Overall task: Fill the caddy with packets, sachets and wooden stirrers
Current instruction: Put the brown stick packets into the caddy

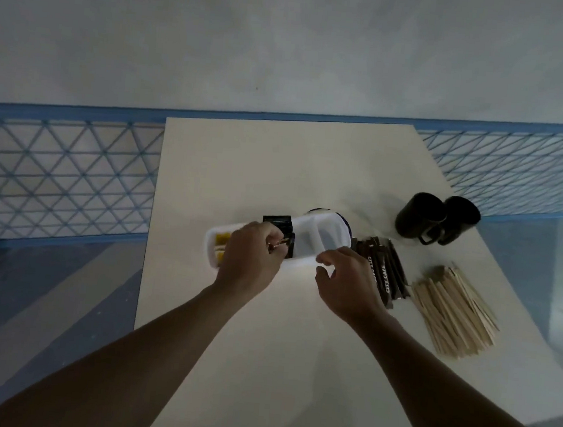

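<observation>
Head view, from my remote seat: a white caddy (pixel 308 236) lies lengthwise across the middle of the tabletop (pixel 277 165). Its left compartment holds yellow sachets (pixel 222 238). My left hand (pixel 252 258) sits over that end, fingers curled down and pinching the black packets (pixel 277 221) that stand in the next compartment. The caddy's right compartments show bare white. My right hand (pixel 349 280) is at the caddy's near rim, fingers relaxed and half curled, gripping nothing; whether the fingertips touch the rim I cannot tell. Just beside that hand, right of the caddy, lies a heap of brown sachets (pixel 387 267). Further right is a loose pile of stirrers (pixel 452 310), and behind them two black mugs (pixel 436 218) stand touching.
</observation>
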`<state>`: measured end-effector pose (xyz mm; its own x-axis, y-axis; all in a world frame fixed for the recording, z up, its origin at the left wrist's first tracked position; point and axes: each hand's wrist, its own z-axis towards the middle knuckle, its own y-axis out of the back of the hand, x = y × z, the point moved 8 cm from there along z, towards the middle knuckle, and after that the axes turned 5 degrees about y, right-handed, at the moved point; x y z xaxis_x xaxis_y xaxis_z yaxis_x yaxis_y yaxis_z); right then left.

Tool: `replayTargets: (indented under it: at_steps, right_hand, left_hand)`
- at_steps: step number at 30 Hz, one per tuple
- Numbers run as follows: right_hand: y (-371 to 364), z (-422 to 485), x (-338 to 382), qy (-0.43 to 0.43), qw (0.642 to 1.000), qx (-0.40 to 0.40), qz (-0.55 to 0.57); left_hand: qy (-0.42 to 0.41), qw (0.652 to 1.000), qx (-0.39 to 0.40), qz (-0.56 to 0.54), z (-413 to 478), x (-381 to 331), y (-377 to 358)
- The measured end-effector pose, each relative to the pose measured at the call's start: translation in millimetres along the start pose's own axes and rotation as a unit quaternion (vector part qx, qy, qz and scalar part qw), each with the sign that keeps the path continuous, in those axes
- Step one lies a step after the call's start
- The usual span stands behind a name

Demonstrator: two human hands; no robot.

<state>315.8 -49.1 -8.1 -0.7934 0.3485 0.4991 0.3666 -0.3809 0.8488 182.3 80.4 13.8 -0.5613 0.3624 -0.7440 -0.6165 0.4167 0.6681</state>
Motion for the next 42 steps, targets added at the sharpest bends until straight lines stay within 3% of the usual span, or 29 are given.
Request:
replayTargets:
  at_steps: [10, 16, 22, 28, 36, 42]
  right_hand:
    - [20.1, -50.4, -57.6, -0.105, 0.993, 0.033, -0.04]
    - [39.8, -50.8, -108.6, -0.136, 0.99, 0.029, -0.032]
    - [49.0, -34.1, -146.1, -0.182, 0.979, 0.087, -0.013]
    - [49.9, -6.3, -178.1, -0.189, 0.977, 0.097, 0.006]
    - [30.2, 13.8, -203.0, -0.221, 0.965, 0.142, 0.014]
    - [23.8, 19.0, -209.5, -0.231, 0.955, 0.185, -0.005]
  left_hand:
    - [-0.005, 0.989, 0.146, 0.006, -35.8, -29.0, -70.8]
    - [0.058, 0.982, 0.181, 0.016, -36.3, -38.8, -121.2]
    - [0.113, 0.972, 0.195, 0.061, -27.5, -46.9, -162.1]
    - [0.176, 0.97, 0.155, 0.068, -14.4, -45.7, -200.7]
    - [0.243, 0.97, 0.012, 0.021, -7.6, -44.0, -208.3]
    - [0.243, 0.969, -0.009, 0.041, -6.2, -43.4, -208.7]
